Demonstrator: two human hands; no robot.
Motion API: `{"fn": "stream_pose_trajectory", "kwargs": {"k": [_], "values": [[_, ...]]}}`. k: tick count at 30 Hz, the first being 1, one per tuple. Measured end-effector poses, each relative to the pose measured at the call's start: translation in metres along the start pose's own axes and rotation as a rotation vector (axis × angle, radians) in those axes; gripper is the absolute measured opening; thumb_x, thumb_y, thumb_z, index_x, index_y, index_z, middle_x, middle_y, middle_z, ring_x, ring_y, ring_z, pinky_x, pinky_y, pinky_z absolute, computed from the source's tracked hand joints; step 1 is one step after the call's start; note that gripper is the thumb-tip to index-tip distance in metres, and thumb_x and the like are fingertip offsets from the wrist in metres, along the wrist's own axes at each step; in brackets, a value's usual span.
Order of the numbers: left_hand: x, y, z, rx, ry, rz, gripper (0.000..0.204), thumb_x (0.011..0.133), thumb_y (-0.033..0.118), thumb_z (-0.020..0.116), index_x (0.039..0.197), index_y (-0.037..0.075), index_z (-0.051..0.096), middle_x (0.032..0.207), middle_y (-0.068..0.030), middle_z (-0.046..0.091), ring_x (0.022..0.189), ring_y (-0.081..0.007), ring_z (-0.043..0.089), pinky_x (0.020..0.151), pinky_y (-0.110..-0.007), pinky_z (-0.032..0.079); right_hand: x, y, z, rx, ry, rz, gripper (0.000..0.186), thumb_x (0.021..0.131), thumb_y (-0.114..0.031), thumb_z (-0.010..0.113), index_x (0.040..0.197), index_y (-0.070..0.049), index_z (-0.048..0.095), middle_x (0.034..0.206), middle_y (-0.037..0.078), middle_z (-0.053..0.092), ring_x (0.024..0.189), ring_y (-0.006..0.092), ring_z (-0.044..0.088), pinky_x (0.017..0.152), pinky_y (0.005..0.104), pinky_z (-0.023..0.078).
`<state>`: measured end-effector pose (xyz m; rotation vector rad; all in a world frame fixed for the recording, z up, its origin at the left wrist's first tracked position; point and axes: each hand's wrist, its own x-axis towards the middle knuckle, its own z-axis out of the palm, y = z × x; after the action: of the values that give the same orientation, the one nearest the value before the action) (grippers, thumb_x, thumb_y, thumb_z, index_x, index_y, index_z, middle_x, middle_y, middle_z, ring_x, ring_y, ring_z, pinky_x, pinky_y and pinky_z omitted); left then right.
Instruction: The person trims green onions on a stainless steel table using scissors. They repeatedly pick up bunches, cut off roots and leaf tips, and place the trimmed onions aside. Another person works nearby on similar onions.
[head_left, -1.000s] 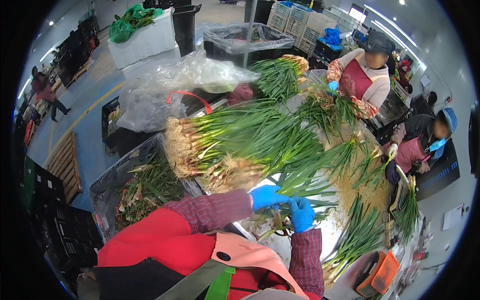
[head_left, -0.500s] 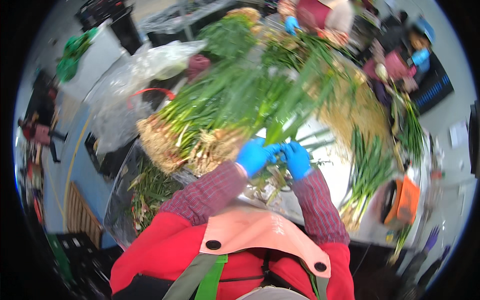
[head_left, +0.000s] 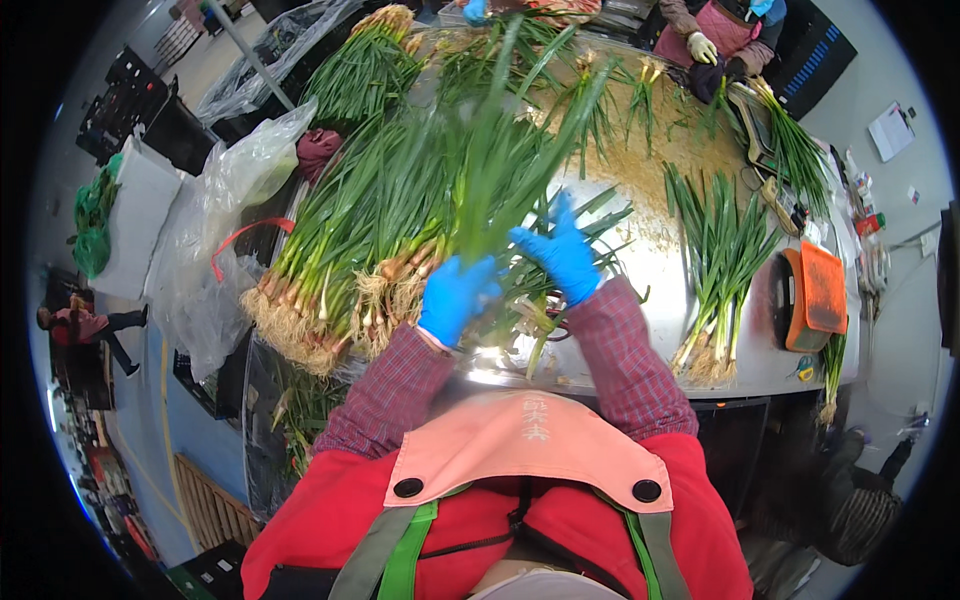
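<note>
My left hand (head_left: 455, 300), in a blue glove, is closed around green garlic stalks (head_left: 480, 200) whose long leaves stand up and blur with motion. To its right, my right hand (head_left: 565, 255), also in a blue glove, has its fingers spread and holds nothing. A large heap of green garlic (head_left: 350, 220) with pale, hairy roots lies left of both hands. Below my right hand are loose trimmed leaves and stalk scraps (head_left: 540, 320) on the metal table (head_left: 655, 290).
A smaller bunch of green garlic (head_left: 718, 290) lies to the right, beside an orange scale (head_left: 815, 297). Clear plastic sheeting (head_left: 205, 240) hangs at the left. Across the table a person's white-gloved hand (head_left: 702, 46) shows. Wet debris (head_left: 690, 120) covers the table's far part.
My hands were close together at the stalks; now they are apart. My right hand has come off with its fingers spread, and the left has shifted left and down. The whole view has turned.
</note>
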<state>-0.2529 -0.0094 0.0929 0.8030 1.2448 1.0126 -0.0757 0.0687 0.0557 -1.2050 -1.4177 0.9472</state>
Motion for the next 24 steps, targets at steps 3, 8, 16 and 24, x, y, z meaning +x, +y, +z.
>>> {"fn": "stream_pose_trajectory", "kwargs": {"k": [3,8,16,24], "values": [[-0.011,-0.002,0.02,0.104,-0.081,0.06,0.037,0.098,0.038,0.056,0.115,0.005,0.061,0.083,-0.003,0.067,0.059,-0.004,0.056,0.045,-0.018,0.037,-0.026,-0.028,0.014,0.709,-0.262,0.347,0.066,0.084,-0.034,0.071,0.136,0.0,0.048,0.122,0.014,0.059,0.095,0.0223,0.061,0.084,0.0361,0.051],[-0.029,-0.012,0.027,0.292,-0.228,-0.024,0.046,0.098,0.046,0.053,0.109,0.001,0.062,0.076,-0.0014,0.062,0.058,-0.0085,0.055,0.05,-0.022,0.042,-0.001,-0.038,-0.012,0.976,0.064,0.537,0.041,0.097,-0.021,0.043,0.132,-0.002,0.054,0.076,-0.001,0.056,0.063,0.0129,0.053,0.06,0.0305,0.048],[-0.055,-0.022,-0.004,0.593,-0.274,-0.043,0.042,0.096,0.041,0.058,0.111,0.003,0.066,0.082,-0.0127,0.068,0.069,-0.0193,0.063,0.067,-0.033,0.051,0.047,0.048,-0.085,1.001,0.256,0.373,0.047,0.1,-0.029,0.039,0.132,0.005,0.049,0.05,-0.008,0.032,0.042,0.0105,0.029,0.047,0.0277,0.033],[-0.085,-0.01,-0.064,0.515,-0.089,-0.208,0.038,0.096,0.038,0.061,0.099,0.0,0.066,0.063,-0.0038,0.06,0.052,-0.0107,0.055,0.049,-0.025,0.042,0.069,0.056,-0.286,1.038,0.57,0.254,0.048,0.102,-0.031,0.034,0.141,-0.006,0.046,0.05,-0.003,0.029,0.042,0.0134,0.029,0.043,0.0306,0.035]]}}
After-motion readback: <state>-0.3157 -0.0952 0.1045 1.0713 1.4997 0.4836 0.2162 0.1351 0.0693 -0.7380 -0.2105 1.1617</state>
